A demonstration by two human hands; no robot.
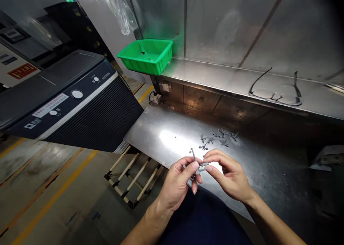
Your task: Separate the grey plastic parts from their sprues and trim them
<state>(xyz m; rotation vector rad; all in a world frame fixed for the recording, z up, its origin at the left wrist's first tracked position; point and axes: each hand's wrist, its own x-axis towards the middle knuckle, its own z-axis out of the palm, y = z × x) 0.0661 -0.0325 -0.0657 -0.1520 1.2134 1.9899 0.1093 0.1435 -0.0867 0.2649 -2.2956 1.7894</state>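
My left hand (178, 180) is closed on a small grey branched plastic part (195, 159), whose thin arm sticks up past the thumb. At the right side of this part, my right hand (228, 173) pinches one of its short prongs between thumb and fingertips. Both hands are over the front of the metal table (158, 130). Just beyond them on the tabletop lie several small dark grey parts (224, 142) in a loose group. A tiny dark bit (175, 137) rests to the left of that group.
A green bin (161, 64) with a few small pieces inside stands on the left end of the raised metal shelf (209, 73). Eyeglasses (276, 96) lie on the shelf at right. A large black machine (94, 109) and a tube rack (131, 180) are at left.
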